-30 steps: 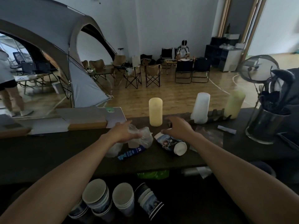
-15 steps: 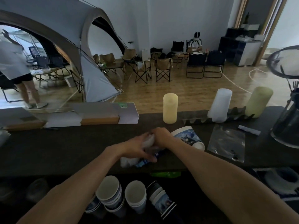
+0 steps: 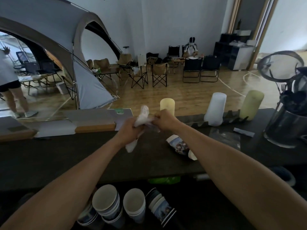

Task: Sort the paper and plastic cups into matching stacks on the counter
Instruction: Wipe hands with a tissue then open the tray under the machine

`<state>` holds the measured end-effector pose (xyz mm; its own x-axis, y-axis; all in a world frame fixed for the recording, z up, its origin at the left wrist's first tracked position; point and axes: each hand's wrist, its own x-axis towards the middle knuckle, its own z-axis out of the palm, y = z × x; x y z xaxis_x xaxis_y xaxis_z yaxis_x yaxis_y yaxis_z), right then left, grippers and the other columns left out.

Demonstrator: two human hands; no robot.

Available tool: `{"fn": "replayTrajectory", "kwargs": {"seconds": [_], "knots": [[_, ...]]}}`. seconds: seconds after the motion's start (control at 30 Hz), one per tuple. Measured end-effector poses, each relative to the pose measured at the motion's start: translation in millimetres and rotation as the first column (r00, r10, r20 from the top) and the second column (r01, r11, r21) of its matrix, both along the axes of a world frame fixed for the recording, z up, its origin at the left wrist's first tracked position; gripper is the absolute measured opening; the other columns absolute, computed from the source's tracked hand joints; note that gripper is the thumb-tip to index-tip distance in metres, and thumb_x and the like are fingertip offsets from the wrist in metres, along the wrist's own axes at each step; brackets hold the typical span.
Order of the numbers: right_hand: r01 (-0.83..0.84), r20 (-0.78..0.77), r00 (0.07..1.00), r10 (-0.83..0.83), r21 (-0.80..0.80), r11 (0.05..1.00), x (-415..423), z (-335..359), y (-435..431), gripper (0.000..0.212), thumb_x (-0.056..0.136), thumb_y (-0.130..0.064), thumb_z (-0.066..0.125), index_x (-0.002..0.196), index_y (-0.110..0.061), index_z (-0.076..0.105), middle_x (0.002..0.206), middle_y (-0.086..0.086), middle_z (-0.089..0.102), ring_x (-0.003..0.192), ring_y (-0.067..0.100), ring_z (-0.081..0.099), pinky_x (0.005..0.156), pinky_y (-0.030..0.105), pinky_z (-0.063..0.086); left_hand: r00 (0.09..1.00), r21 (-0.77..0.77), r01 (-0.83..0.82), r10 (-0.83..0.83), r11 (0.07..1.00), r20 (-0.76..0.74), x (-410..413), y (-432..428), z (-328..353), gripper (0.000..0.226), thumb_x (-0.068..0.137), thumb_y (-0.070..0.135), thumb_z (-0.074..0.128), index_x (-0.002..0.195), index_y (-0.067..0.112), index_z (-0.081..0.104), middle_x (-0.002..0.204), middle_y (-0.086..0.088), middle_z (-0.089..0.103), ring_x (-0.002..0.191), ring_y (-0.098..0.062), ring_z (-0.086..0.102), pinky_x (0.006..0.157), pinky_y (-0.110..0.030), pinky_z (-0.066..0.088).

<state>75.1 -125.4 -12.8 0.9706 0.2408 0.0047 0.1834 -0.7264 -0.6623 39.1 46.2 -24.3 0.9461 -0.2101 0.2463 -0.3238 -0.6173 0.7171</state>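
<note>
Crumpled translucent plastic wrapper point(image 3: 143, 117) is held in the air above the middle of the dark counter point(image 3: 66, 155), towards its far edge; the left hand point(image 3: 130, 129) grips its middle in a closed fist, with one end sticking up past the knuckles and the other hanging below the wrist; the right hand point(image 3: 166, 120), fingers curled tight, pinches the same wrapper just beside the left, and the two hands almost touch. What the wrapper contains cannot be told.

Just right of the hands, a stack of printed paper cups point(image 3: 178, 146) lies on its side on the counter, partly behind the right forearm. Along the far edge, a cream plastic cup point(image 3: 167, 105) stands upside down behind the hands; a white plastic cup point(image 3: 215, 109) and a green plastic cup point(image 3: 252, 103) stand upside down in a dark toothed rack point(image 3: 232, 115) further right; a flat clear bag point(image 3: 224, 137) lies in front of the rack; a metal utensil pot point(image 3: 285, 130) stands at the right end.

Below the near edge, three more paper cup stacks point(image 3: 134, 203) lie with their mouths towards the camera.
</note>
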Motion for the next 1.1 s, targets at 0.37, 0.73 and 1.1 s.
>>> {"fn": "replayTrajectory", "kwargs": {"seconds": [0.37, 0.73, 1.1], "knots": [[0.373, -0.009, 0.881, -0.474, 0.629, 0.682, -106, 1, -120, 0.046, 0.106, -0.036, 0.033, 0.151, -0.034, 0.026, 0.132, -0.005, 0.049, 0.115, 0.008, 0.048, 0.094, 0.024, 0.042, 0.917, -0.614, 0.095, -0.309, 0.784, -0.252, -19, -223, 21, 0.023, 0.104, 0.015, 0.039, 0.111, 0.008, 0.06, 0.101, -0.006, 0.066, 0.096, -0.015, 0.066, 0.075, -0.022, 0.049], [0.809, -0.204, 0.498, -0.843, 0.461, 0.366, -320, -63, -372, 0.04, 0.088, -0.008, 0.067, 0.126, -0.017, 0.061, 0.104, -0.004, 0.067, 0.084, 0.0, 0.061, 0.066, 0.005, 0.047, 0.232, -0.724, 0.35, -0.803, 0.595, -0.548, -177, -489, -65, 0.011, 0.08, 0.005, 0.055, 0.082, 0.006, 0.066, 0.07, -0.008, 0.061, 0.07, -0.02, 0.06, 0.059, -0.028, 0.052], [0.989, -0.296, 0.058, -0.953, 0.15, 0.014, -371, -288, -443, 0.014, 0.084, -0.018, 0.071, 0.093, -0.015, 0.061, 0.086, 0.001, 0.066, 0.076, 0.016, 0.064, 0.063, 0.031, 0.053, 0.105, -0.367, 0.684, -0.583, 0.63, -0.806, -223, -570, -243, 0.036, 0.065, 0.033, 0.062, 0.096, 0.016, 0.068, 0.094, -0.005, 0.069, 0.089, -0.021, 0.064, 0.08, -0.036, 0.052]]}}
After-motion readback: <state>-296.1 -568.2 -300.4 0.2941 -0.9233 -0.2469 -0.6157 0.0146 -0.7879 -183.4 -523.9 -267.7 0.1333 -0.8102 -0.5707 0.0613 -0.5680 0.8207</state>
